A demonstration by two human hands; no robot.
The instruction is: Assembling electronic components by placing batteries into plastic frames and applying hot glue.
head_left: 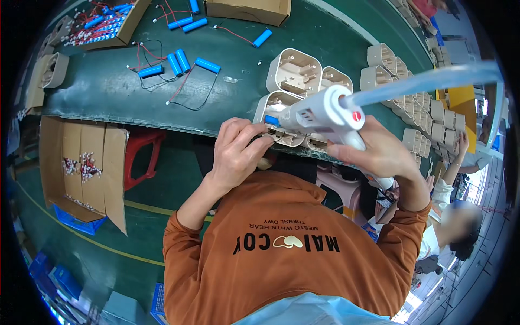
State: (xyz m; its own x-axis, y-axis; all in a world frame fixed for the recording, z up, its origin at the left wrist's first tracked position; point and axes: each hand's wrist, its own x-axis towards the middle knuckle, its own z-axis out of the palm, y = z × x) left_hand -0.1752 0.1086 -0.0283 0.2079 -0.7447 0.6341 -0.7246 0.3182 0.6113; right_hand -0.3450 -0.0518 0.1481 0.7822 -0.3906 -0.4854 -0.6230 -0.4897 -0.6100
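Note:
My right hand (382,149) is wrapped round the handle of a white hot glue gun (327,111). A thick translucent glue stick (422,85) runs out of its back end towards the right. The gun's front end points down into a beige plastic housing (261,111) at the table's near edge, and its tip is hidden. Inside that housing lies a blue cylindrical battery (272,120). My left hand (238,150) has its fingers bent and pinched at the housing's near left edge, beside the battery. Whether the fingertips also hold a wire is too small to tell.
More beige housings (294,70) stand beside and behind, with several stacked along the right (377,77). Blue batteries with wires (207,65) lie on the green table (108,92). A cardboard box (132,24) of batteries sits far left; an open carton (114,162) and red stool (146,162) stand below. A co-worker (439,233) is at right.

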